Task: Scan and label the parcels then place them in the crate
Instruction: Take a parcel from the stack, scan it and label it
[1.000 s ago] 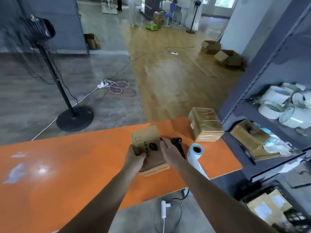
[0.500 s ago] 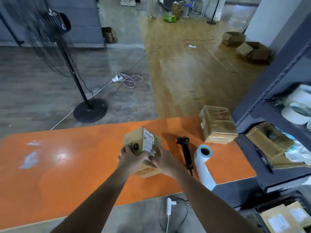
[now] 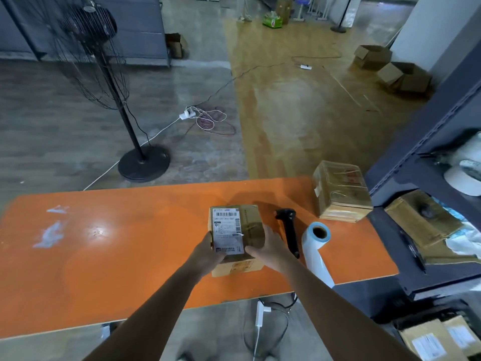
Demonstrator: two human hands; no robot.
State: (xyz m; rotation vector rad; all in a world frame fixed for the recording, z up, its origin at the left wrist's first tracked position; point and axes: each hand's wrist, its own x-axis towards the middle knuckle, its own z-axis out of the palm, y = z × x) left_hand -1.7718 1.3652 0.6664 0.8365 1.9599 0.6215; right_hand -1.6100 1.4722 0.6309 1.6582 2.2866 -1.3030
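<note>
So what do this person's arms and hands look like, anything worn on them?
No gloves: the left hand and right hand are bare, with no watch, bracelet or ring that I can make out. The left forearm and right forearm are uncovered down to the frame's edge; no sleeve is in view.

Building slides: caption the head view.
Left hand and right hand hold a labelled brown cardboard parcel at an orange table.

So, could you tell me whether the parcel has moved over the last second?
Yes: the parcel was turned over so its label now faces up, but it stayed just left of the scanner lying on the table.
</note>
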